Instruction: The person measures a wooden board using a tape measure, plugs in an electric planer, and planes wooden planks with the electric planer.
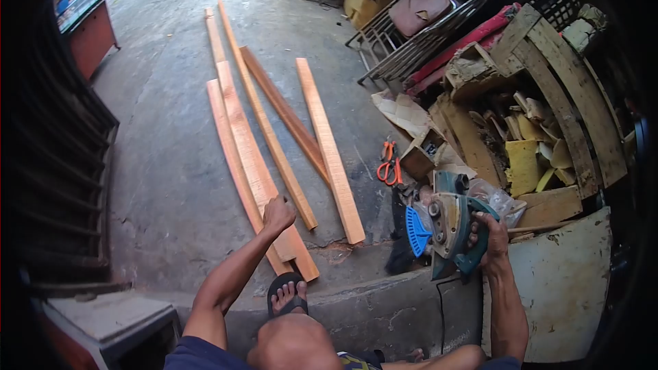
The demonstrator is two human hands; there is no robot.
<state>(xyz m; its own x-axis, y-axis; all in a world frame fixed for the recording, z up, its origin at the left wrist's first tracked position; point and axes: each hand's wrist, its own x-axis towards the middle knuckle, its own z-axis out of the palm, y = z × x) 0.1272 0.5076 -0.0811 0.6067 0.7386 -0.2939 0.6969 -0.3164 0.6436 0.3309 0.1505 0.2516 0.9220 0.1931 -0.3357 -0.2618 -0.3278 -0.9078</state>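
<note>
My right hand (491,238) is wrapped round the handle of a green electric planer (449,223), which is tipped so its metal sole faces left. My left hand (279,214), fingers curled, is over the near part of a wide wooden plank (250,144); what lies inside the fingers is hidden. Against that plank's left side lies a narrower plank (233,140). To the right are a thin strip of wood (267,123), a darker plank (284,109) lying aslant, and a pale plank (329,151). My sandalled foot (288,294) is at the planks' near end.
Orange-handled pliers (389,170) and a blue brush-like piece (417,231) lie left of the planer. A wooden crate (480,144) of scraps stands at right, with folded metal chairs (425,14) behind. A dark slatted gate (62,164) and a box-like cabinet (113,318) flank the left.
</note>
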